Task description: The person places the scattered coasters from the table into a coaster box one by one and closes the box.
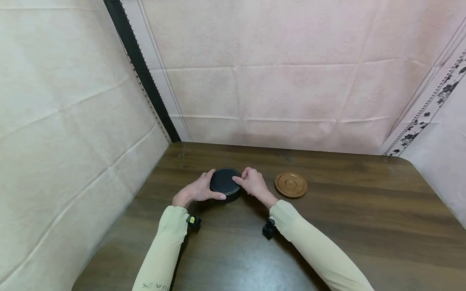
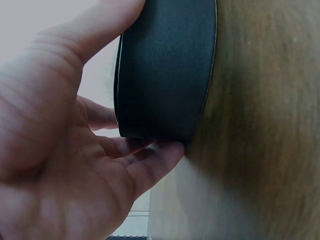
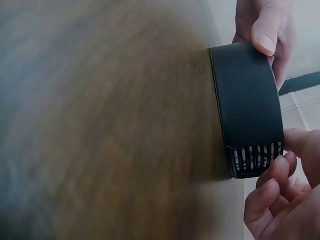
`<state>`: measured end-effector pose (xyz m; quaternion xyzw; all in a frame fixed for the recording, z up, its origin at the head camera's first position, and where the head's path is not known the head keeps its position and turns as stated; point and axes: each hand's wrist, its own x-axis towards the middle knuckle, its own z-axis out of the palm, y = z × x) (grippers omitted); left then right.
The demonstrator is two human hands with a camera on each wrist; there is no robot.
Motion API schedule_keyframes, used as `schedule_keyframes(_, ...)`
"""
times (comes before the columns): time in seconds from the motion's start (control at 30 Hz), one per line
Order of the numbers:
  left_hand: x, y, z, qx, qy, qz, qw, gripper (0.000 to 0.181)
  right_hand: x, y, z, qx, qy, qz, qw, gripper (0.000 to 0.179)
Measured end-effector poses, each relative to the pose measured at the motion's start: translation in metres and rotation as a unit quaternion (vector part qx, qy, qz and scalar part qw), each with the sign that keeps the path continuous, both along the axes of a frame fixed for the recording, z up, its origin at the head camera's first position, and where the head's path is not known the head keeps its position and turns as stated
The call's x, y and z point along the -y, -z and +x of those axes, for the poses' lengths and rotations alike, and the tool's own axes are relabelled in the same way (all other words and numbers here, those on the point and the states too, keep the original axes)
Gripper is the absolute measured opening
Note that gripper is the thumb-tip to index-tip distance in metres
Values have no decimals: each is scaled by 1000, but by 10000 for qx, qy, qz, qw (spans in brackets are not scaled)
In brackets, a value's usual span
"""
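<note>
A round black leather-look coaster holder [image 1: 225, 182] rests on the table with a stitched disc on top. My left hand [image 1: 198, 189] grips its left side, thumb at the near edge and fingers round the far side. In the right wrist view, a gap in the holder's wall [image 3: 250, 95] bares several stacked coaster edges [image 3: 256, 157]. At this gap my right hand [image 1: 253, 182] pinches the edge of the top black coaster, thumb over it and curled fingertips by the opening. A brown round wooden coaster [image 1: 291, 184] with ring grooves lies just right of the right hand.
The dark wood-grain table [image 1: 346, 226] has rounded far corners. Pale cloth [image 1: 284, 89] hangs behind it and on both sides, with a black band [image 1: 145, 76] at the left. Each wrist bears a small black camera [image 1: 268, 229].
</note>
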<state>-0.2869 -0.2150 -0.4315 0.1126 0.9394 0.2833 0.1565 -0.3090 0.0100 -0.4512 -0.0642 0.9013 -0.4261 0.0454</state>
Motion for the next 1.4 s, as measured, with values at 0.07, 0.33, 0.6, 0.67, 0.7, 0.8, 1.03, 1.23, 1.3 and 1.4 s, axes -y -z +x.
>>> schedule_keyframes(0.07,0,0,0,4,7,14,10000,120,0,-1,1,-3,-44,42,10000,35)
schedule_keyframes(0.33,-1,-1,1,72,-96,33,9999,122,-13,-10,5,-218,-356,-120,9991,36)
schedule_keyframes(0.6,1,-3,1,76,-130,20,9999,123,-35,-28,7,-456,-457,123,9978,28)
schedule_keyframes(0.67,2,-3,1,75,-135,29,9999,123,-41,-31,7,-564,-484,228,9970,27)
schedule_keyframes(0.7,2,-3,1,77,-138,30,9999,122,-44,-32,7,-614,-499,299,9964,27)
schedule_keyframes(0.8,2,-2,0,75,-118,13,9999,122,-54,-34,5,-743,-532,517,9945,28)
schedule_keyframes(1.03,2,-2,0,33,-25,94,9999,122,-81,-36,2,-776,-823,1026,9883,38)
schedule_keyframes(1.23,2,-2,1,26,-31,95,9999,122,-104,-33,0,-766,-999,1289,9836,46)
schedule_keyframes(1.3,2,-2,1,22,-41,87,10000,122,-111,-32,-1,-791,-1022,1380,9820,47)
schedule_keyframes(1.4,2,-2,1,24,-37,109,9999,121,-121,-31,-3,-829,-994,1540,9796,50)
